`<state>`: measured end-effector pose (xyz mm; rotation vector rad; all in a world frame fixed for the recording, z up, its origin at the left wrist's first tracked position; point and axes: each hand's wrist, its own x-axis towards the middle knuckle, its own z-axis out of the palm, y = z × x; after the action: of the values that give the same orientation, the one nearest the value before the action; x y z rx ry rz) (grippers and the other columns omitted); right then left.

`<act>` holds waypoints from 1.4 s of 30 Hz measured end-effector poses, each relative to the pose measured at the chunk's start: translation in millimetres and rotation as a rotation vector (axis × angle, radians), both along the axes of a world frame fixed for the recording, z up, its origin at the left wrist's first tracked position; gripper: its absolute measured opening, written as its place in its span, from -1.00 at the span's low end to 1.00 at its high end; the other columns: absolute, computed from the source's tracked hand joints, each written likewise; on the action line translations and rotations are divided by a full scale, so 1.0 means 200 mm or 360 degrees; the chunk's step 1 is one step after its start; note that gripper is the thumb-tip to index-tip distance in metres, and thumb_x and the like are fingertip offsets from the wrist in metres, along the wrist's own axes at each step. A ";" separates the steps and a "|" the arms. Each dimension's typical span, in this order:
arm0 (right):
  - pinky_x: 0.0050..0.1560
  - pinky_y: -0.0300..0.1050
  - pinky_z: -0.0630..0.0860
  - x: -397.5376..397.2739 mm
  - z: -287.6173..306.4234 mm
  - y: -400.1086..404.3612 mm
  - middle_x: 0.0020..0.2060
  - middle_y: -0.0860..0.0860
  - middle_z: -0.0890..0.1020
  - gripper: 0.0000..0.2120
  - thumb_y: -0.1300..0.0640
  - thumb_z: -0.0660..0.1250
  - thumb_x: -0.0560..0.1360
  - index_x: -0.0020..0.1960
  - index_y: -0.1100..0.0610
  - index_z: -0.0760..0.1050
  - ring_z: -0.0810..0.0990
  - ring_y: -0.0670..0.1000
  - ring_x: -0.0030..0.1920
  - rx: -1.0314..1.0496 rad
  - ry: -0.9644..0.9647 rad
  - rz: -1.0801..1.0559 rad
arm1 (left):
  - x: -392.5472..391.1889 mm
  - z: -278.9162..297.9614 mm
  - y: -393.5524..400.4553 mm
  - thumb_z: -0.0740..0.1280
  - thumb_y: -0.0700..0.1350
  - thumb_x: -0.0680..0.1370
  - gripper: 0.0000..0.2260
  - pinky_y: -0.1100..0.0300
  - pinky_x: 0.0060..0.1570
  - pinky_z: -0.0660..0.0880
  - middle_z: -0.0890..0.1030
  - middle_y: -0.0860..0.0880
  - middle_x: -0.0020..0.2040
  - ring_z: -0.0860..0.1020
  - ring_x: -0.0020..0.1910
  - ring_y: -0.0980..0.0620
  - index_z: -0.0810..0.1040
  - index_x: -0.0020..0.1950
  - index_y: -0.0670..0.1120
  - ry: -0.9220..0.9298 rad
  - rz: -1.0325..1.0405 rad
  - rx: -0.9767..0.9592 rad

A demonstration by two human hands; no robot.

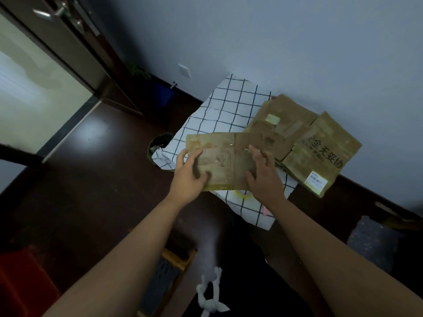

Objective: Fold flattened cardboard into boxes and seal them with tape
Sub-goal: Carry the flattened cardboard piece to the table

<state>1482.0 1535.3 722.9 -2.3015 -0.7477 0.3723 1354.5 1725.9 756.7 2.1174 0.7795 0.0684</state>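
The left hand [188, 170] and right hand [263, 172] each gripped 1 flattened cardboard piece [219, 156] over the counter's [229, 106] near edge. No box looked formed yet. More flat cardboard [304, 143] waited at the right edge; folding and taping remained.

Both hands — left hand [190, 172], right hand [261, 172] — hold flattened cardboard [219, 156] above the checked cloth [229, 106].
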 end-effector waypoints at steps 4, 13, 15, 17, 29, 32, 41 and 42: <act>-0.33 -0.06 0.47 0.22 -0.03 0.16 0.33 0.10 0.26 -0.35 0.20 0.31 0.54 0.55 -0.04 0.17 0.51 0.15 -0.03 -0.0038 0.0008 0.0002 | 0.21 -0.01 0.16 0.43 -0.11 0.53 -0.46 0.13 0.38 0.33 0.10 0.02 0.52 0.25 0.45 0.06 0.34 0.47 0.12 0.0041 0.0000 -0.0014; -0.32 -0.05 0.49 0.39 -0.05 0.32 0.32 0.12 0.28 -0.36 0.23 0.34 0.53 0.54 0.00 0.21 0.53 0.16 -0.06 -0.0048 0.0097 -0.0030 | 0.47 0.02 0.37 0.41 -0.07 0.56 -0.47 0.25 0.31 0.23 0.06 0.00 0.56 0.21 0.48 0.07 0.33 0.50 0.12 0.0191 -0.0140 -0.0003; -0.32 -0.01 0.53 0.41 -0.06 0.32 0.33 0.10 0.27 -0.33 0.24 0.34 0.52 0.55 -0.03 0.18 0.54 0.18 -0.06 -0.0079 0.0120 -0.0096 | 0.55 0.00 0.41 0.42 -0.08 0.55 -0.47 0.25 0.29 0.24 0.06 0.02 0.56 0.22 0.42 0.14 0.33 0.49 0.12 0.0217 -0.0216 -0.0014; -0.23 0.03 0.56 0.42 -0.06 0.32 0.37 0.09 0.26 -0.32 0.24 0.34 0.53 0.56 -0.05 0.16 0.54 0.20 0.04 -0.0102 0.0175 -0.0190 | 0.62 -0.03 0.44 0.43 -0.12 0.54 -0.46 0.29 0.24 0.25 0.09 0.02 0.54 0.25 0.36 0.18 0.34 0.48 0.10 0.0222 -0.0307 -0.0024; -0.17 0.09 0.57 0.28 -0.28 0.60 0.37 0.10 0.26 -0.31 0.22 0.34 0.51 0.55 -0.04 0.16 0.57 0.21 -0.01 -0.0315 0.0480 -0.0871 | 0.90 -0.36 0.85 0.41 -0.14 0.51 -0.36 0.11 0.21 0.49 0.03 0.04 0.54 0.39 0.34 0.03 0.25 0.54 0.12 0.0436 -0.1081 -0.0121; -0.14 0.03 0.56 0.23 -0.39 0.75 0.37 0.08 0.25 -0.32 0.20 0.34 0.52 0.55 -0.05 0.16 0.56 0.17 0.02 -0.0330 0.0578 -0.0967 | 0.91 -0.47 0.97 0.41 -0.13 0.51 -0.38 0.17 0.16 0.46 0.05 0.04 0.55 0.37 0.35 0.04 0.28 0.53 0.12 0.0454 -0.1088 -0.0110; -0.07 0.04 0.56 0.25 -0.75 0.87 0.33 0.08 0.26 -0.33 0.13 0.34 0.53 0.55 -0.06 0.13 0.55 0.16 0.01 -0.0337 0.0643 -0.1048 | 0.95 -0.90 0.99 0.38 -0.13 0.49 -0.45 -0.01 0.32 0.44 0.14 0.04 0.50 0.33 0.37 0.00 0.35 0.46 0.12 0.0429 -0.0941 -0.0154; -0.07 0.03 0.55 0.27 -0.80 0.86 0.32 0.07 0.26 -0.33 0.09 0.34 0.54 0.55 -0.07 0.12 0.55 0.17 0.03 -0.0350 0.0652 -0.1053 | 0.96 -0.97 0.98 0.38 -0.14 0.50 -0.45 -0.01 0.33 0.42 0.15 0.02 0.49 0.32 0.39 -0.03 0.35 0.46 0.10 0.0429 -0.0926 -0.0114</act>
<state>1535.9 1707.5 563.4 -2.3989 0.2719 0.6020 1547.5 1921.5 563.5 2.2287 0.2811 -0.5554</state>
